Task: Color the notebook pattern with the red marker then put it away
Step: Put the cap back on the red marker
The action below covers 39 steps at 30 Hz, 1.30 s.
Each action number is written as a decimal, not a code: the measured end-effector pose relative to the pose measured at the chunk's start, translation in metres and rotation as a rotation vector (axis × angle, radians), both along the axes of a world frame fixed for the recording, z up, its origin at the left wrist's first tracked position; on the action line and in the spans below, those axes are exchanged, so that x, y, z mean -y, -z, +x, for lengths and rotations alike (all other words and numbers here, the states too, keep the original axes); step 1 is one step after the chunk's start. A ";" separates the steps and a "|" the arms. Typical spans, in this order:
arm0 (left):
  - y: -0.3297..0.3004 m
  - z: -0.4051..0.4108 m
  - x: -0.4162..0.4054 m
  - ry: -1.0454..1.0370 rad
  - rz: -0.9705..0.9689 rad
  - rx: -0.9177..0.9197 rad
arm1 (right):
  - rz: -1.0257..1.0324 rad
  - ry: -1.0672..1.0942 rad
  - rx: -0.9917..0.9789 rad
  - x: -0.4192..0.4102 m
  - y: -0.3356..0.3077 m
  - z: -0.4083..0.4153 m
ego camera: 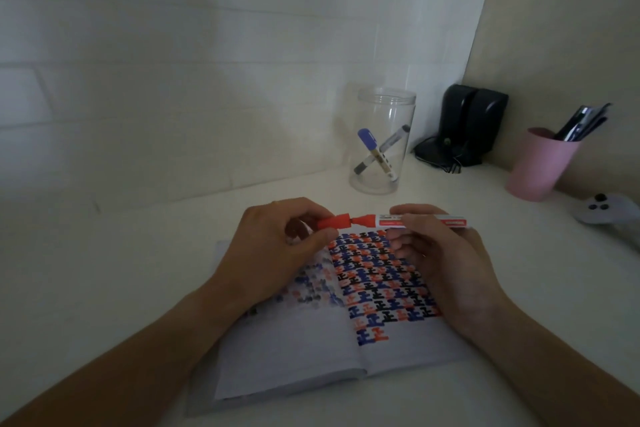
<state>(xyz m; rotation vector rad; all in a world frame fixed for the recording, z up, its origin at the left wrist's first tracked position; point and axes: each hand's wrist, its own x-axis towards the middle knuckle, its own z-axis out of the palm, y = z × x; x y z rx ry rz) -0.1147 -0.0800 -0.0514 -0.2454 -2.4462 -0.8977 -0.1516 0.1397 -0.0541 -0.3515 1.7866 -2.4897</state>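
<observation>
An open notebook (298, 350) lies on the white desk in front of me, its right page filled with a red, blue and black pattern (377, 281). Above it I hold the red marker (426, 221) level in my right hand (440, 260). My left hand (277, 246) pinches the red cap (332, 221) just off the marker's tip, with a small gap between cap and tip. Both hands hover over the top of the pages and hide part of the pattern.
A clear plastic jar (382, 142) with a blue and a black marker stands behind the notebook. Further right are a black device with cables (467, 128), a pink cup of pens (540, 166) and a grey controller (609, 211). A wall runs close behind.
</observation>
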 end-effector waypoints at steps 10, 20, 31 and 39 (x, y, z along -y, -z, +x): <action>-0.005 0.007 -0.008 0.123 -0.059 -0.062 | -0.104 -0.039 0.096 0.004 -0.005 0.006; -0.004 0.009 -0.010 0.163 -0.162 -0.104 | -0.143 -0.076 0.105 0.007 -0.006 0.017; -0.015 0.009 -0.008 0.140 -0.322 -0.171 | 0.037 0.021 0.173 0.013 0.007 0.003; -0.005 -0.002 0.009 0.271 -0.443 0.028 | 0.247 0.440 -0.344 0.019 -0.089 -0.051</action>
